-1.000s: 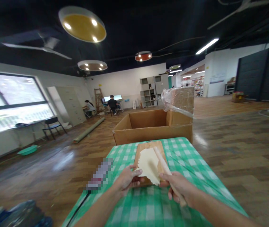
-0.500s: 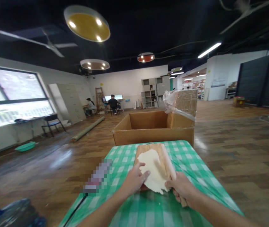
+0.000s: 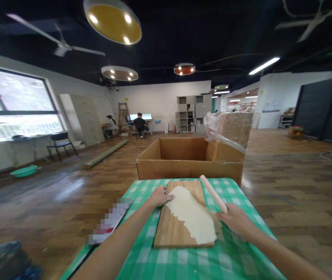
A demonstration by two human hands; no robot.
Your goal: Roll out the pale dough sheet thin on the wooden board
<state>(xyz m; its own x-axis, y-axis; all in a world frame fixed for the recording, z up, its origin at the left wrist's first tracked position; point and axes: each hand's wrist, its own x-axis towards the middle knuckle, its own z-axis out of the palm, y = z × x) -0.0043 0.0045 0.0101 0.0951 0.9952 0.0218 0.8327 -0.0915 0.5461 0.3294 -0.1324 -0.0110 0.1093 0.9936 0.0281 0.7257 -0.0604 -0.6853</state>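
A flat sheet of pale dough [image 3: 193, 217] lies across a wooden cutting board [image 3: 171, 231] on a table with a green checked cloth [image 3: 183, 264]. My left hand [image 3: 159, 196] rests at the board's far left corner, its fingertips pinching the dough's far edge. My right hand [image 3: 236, 221] is closed around a wooden rolling pin [image 3: 212, 193], which slants up and away beside the board's right edge, clear of the dough.
An open cardboard box [image 3: 189, 159] with crumpled plastic wrap [image 3: 222, 130] stands just beyond the table. A blurred-out object [image 3: 110, 223] lies at the table's left edge. Wooden floor surrounds the table. Two people sit at desks far back [image 3: 139, 124].
The view tipped down, so the whole board shows. My left hand moved from the dough's near edge to its far edge, and the dough lies spread flatter. The rolling pin shifted right, off the dough.
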